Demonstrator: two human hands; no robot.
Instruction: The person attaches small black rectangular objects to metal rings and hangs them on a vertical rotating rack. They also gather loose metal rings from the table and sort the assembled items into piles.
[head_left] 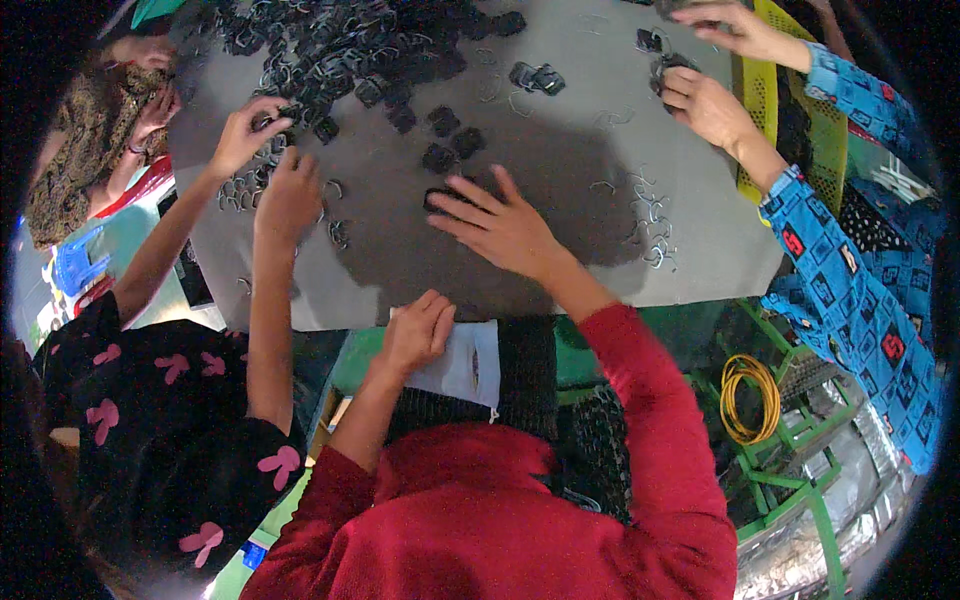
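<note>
My right hand [500,230] reaches over the grey table with its fingers stretched and spread. Its fingertips are at a small dark piece [432,199], partly hidden under them; I cannot tell whether they touch it. Just beyond lie a few small black square pieces [467,142]. My left hand [418,330] is closed at the near table edge, above a pale blue cloth piece [462,362]. Whatever its curled fingers hold, if anything, is hidden.
A large heap of black pieces [330,60] covers the far left of the table [560,270]. Curved metal wire bits [655,225] lie at right. Co-workers' hands [285,195] [710,110] handle pieces on both sides. A yellow basket [760,130] stands at right.
</note>
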